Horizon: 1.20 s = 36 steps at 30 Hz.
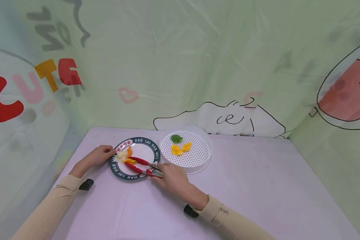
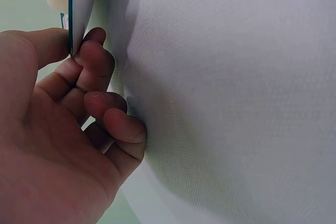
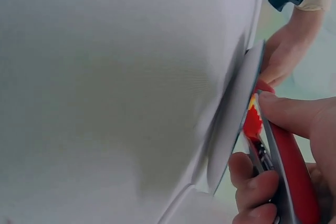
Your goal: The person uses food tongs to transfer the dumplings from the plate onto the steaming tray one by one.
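The right hand (image 1: 174,179) grips red-tipped metal tongs (image 1: 141,161), seemingly touching a curved yellow piece (image 1: 132,161) leftward; the left hand (image 1: 99,155) pinches a round green-rimmed white plate (image 1: 146,151).

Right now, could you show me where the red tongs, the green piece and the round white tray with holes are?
Red tongs (image 1: 140,161): head view, on the upper red arm.
Green piece (image 1: 176,139): head view, on its middle.
White tray with holes (image 1: 195,158): head view, on its bare floor.
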Each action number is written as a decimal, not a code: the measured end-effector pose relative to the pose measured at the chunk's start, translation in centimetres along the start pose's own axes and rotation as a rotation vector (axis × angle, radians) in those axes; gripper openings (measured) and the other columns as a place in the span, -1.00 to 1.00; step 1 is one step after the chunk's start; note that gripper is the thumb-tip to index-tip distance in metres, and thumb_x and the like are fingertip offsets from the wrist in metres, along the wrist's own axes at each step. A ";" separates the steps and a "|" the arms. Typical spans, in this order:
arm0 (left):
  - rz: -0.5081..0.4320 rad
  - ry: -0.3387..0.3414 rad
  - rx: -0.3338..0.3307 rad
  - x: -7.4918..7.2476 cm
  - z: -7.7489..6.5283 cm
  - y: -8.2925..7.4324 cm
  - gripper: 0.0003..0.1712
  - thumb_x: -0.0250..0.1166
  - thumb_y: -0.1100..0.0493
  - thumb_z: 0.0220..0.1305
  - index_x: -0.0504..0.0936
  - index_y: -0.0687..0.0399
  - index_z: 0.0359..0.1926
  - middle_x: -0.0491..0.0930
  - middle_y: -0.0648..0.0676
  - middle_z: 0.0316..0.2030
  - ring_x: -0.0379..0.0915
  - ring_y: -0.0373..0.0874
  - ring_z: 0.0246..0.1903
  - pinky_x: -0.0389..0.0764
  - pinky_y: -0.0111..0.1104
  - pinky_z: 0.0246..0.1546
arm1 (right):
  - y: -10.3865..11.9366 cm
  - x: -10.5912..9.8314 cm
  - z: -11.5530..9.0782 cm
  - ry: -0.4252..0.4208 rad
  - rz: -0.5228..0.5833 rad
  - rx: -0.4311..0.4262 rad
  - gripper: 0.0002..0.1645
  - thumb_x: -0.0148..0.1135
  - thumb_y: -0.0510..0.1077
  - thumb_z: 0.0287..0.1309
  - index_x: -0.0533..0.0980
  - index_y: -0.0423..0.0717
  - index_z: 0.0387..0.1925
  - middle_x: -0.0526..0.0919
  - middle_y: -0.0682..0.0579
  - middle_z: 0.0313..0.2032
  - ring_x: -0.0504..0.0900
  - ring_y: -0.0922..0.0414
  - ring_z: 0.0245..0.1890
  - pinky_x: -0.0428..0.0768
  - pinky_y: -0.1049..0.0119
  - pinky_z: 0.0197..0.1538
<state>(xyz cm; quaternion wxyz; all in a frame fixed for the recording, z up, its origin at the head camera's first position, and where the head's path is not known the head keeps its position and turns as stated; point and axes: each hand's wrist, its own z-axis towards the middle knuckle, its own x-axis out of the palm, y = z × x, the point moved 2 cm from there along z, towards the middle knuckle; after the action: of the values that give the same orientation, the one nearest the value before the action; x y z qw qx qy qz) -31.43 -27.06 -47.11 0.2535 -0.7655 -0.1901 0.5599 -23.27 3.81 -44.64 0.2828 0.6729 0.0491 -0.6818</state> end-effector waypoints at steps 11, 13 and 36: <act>-0.002 0.000 -0.003 0.1 0.0 0.2 -0.67 0.09 0.01 0.53 0.48 0.18 -0.28 0.41 0.07 -0.45 0.39 -0.08 -0.32 0.38 -0.33 -0.30 | -0.2 -0.8 -0.2 -0.013 0.060 0.015 -0.49 0.43 0.20 0.12 0.66 -0.01 -0.01 0.54 0.18 -0.47 0.41 0.22 -0.52 0.30 0.43 -0.52; -0.004 0.001 -0.005 0.1 0.0 0.3 -0.67 0.09 0.00 0.52 0.49 0.18 -0.28 0.41 0.07 -0.45 0.39 -0.08 -0.32 0.39 -0.32 -0.30 | -0.3 -1.3 -0.3 -0.028 0.061 0.016 -0.49 0.43 0.21 0.12 0.66 -0.01 -0.02 0.54 0.19 -0.48 0.42 0.21 -0.51 0.30 0.42 -0.52; -0.006 -0.015 0.006 0.2 0.5 0.7 -0.67 0.09 0.01 0.53 0.46 0.15 -0.33 0.39 0.05 -0.46 0.35 -0.08 -0.36 0.34 -0.31 -0.34 | -5.5 -6.8 -2.2 -0.145 0.021 0.200 -0.36 0.45 0.23 0.09 0.63 -0.02 0.12 0.75 0.02 -0.07 0.63 0.10 -0.23 0.57 0.25 -0.27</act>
<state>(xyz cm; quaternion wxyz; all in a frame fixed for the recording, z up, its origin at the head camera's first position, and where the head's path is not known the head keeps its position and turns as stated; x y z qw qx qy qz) -31.84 -27.39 -47.80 0.2561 -0.7600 -0.1924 0.5654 -24.19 11.56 -40.15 0.2243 0.6469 -0.0468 -0.7273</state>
